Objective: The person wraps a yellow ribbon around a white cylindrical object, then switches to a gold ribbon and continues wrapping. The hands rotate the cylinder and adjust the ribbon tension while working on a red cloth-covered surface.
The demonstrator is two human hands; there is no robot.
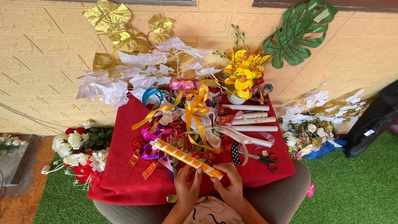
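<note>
Nearest the camera, the left hand [187, 188] and right hand [229, 186] meet at the near end of a white stick [187, 158] wound w/ a yellow ribbon in a spiral. Both hands are closed on it: fingertips pinch that end, thumbs under, so the grip is tight and small. The stick slants up and away to the left, its far end over the ribbon heap.

Progress, as a judgement: the spiral seems to run the stick's whole length, w/ white gaps between turns, so the winding looks about done; the end under the fingers seems to be the part left to fix. Can't tell if the ribbon tail is cut or fastened there.

Just beyond, on the red cloth [120, 182], lies a tangle of loose ribbons [195, 120] in yellow, purple, red, pink. Scissors [267, 159] lie to the right, untouched. Farther right, several plain sticks [253, 124] lie bare, i.e. not yet wrapped. Further back: yellow flowers [242, 74], white leaves [137, 74], gold leaves [110, 18] against the wall.
</note>
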